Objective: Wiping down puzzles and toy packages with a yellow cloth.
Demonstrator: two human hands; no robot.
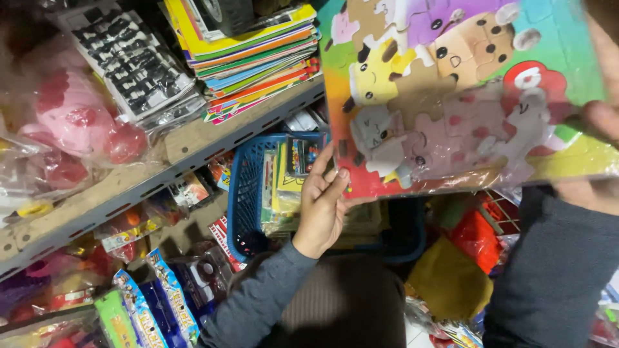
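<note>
I hold up a flat, plastic-wrapped puzzle board [451, 96] with colourful cartoon animal pieces, filling the upper right of the head view. My left hand [322, 206] grips its lower left edge, fingers curled behind and thumb on the front. At the right edge my right hand [596, 148] holds the other side, thumb over the wrap. Both arms wear grey sleeves. The board hides what lies behind it.
A blue plastic basket [248, 193] with thin booklets stands just beyond my left hand. Above it a metal shelf [193, 148] carries a stack of colourful books [258, 58], a black-and-white packet [132, 61] and a bagged pink plush toy [77, 122]. Packaged toys [161, 296] crowd the floor.
</note>
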